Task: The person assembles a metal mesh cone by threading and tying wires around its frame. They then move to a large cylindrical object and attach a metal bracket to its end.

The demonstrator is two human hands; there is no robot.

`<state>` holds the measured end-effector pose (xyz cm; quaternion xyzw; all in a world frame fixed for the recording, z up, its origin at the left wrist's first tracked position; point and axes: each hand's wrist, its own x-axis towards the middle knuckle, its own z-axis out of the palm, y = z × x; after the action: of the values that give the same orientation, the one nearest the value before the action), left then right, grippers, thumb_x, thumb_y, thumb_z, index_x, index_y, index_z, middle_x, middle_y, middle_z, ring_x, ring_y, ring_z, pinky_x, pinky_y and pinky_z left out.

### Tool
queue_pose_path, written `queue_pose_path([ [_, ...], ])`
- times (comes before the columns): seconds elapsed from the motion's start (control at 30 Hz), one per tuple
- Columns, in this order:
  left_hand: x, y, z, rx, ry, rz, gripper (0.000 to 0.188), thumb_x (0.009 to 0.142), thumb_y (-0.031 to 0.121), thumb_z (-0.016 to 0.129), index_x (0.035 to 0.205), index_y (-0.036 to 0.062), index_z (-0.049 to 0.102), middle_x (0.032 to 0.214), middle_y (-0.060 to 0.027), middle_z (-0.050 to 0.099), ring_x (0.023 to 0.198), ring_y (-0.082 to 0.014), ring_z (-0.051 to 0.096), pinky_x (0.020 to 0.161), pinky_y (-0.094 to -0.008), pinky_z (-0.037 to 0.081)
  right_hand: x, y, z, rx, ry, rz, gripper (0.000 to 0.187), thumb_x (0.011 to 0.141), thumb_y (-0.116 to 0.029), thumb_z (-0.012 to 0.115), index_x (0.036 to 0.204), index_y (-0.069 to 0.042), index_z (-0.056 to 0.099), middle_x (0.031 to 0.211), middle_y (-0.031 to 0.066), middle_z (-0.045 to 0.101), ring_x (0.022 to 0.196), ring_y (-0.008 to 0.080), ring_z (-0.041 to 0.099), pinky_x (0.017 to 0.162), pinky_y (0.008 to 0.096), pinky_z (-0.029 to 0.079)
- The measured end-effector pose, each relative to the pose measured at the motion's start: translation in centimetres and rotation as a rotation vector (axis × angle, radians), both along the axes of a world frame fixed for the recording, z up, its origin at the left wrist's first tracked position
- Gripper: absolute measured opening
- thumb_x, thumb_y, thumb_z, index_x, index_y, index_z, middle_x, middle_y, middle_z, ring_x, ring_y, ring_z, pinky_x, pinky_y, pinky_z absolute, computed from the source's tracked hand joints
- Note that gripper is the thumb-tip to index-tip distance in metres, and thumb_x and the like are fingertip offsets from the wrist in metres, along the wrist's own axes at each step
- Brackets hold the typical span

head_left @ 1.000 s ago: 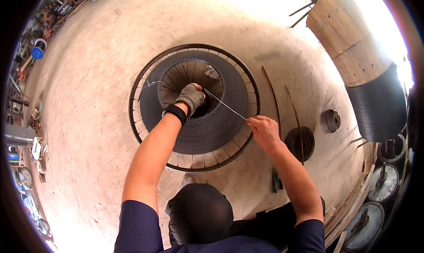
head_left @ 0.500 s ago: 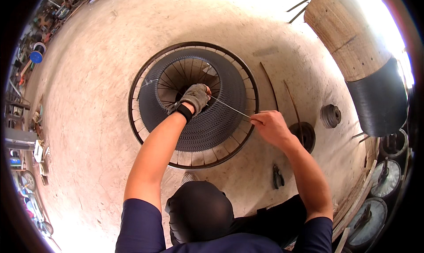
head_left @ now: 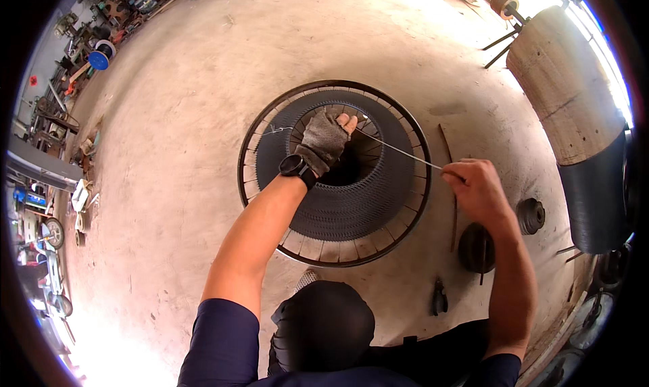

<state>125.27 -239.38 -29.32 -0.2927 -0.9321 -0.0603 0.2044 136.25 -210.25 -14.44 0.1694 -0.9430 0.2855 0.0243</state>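
A coil of dark, toothed strip [head_left: 321, 214] lies on a large spoked wheel rim [head_left: 338, 262] on the floor. My left hand [head_left: 328, 140], in a grey glove with bare fingertips, is over the coil's central opening, fingers closed at one end of a thin metal wire [head_left: 399, 150]. The wire runs taut across the right side of the coil. Beyond the rim's right edge, my bare right hand [head_left: 476, 184] pinches its other end. A short twisted wire tie [head_left: 280, 128] is around the coil's left side. My left hand hides part of the opening.
Black-handled pliers [head_left: 440, 298] lie on the floor below my right forearm. Nearby are a dark round weight [head_left: 476, 248], a grooved pulley-like piece [head_left: 531, 216] and a thin rod [head_left: 449, 177]. A curved wooden board [head_left: 564, 83] stands at the right. Shop clutter lines the left.
The view has shifted, so the wheel sits farther right and lower. My left hand has moved toward the far side of the coil's opening; my right hand still holds the wire, with a longer stretch showing.
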Motion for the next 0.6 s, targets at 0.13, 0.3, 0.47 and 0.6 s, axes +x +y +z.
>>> queue_pose_path([
  [0.13,-0.4,0.0,0.2,0.2,-0.287,-0.073,0.024,0.088,0.011,0.058,0.111,0.0133,0.065,0.103,-0.01,0.064,0.096,-0.0295,0.06,0.082,-0.0392,0.049,-1.1,-0.9,1.4,0.09,0.175,-0.016,0.007,0.077,-0.004,0.06,0.078,-0.001,0.066,0.074,0.0158,0.059,0.075,0.0338,0.058,0.072,0.0401,0.046],
  [0.3,0.2,0.5,-2.8,0.553,-0.463,-0.034,0.021,0.082,0.011,0.068,0.103,0.0072,0.066,0.094,-0.0105,0.063,0.091,-0.03,0.06,0.078,-0.0373,0.049,-3.4,-2.3,1.5,0.31,0.299,0.067,0.004,0.069,-0.001,0.059,0.068,-0.003,0.063,0.072,0.0121,0.058,0.076,0.0308,0.057,0.076,0.0384,0.043],
  [0.47,0.4,0.8,-4.2,0.575,-0.442,-0.012,0.03,0.081,0.013,0.07,0.11,0.0071,0.063,0.099,-0.0105,0.062,0.094,-0.0309,0.061,0.08,-0.0375,0.049,-5.2,-4.1,0.8,0.401,0.24,0.146,0.006,0.063,0.001,0.059,0.066,-0.002,0.063,0.073,0.0114,0.059,0.078,0.0308,0.058,0.077,0.0395,0.043],
  [0.6,0.5,1.4,-4.2,0.505,-0.473,0.049,0.03,0.082,0.016,0.069,0.11,0.0075,0.063,0.101,-0.0107,0.062,0.095,-0.0318,0.061,0.081,-0.0387,0.049,-5.8,-5.3,0.7,0.47,0.21,0.156,0.007,0.061,0.0,0.06,0.066,-0.002,0.064,0.072,0.0134,0.061,0.076,0.033,0.059,0.076,0.0398,0.044],
])
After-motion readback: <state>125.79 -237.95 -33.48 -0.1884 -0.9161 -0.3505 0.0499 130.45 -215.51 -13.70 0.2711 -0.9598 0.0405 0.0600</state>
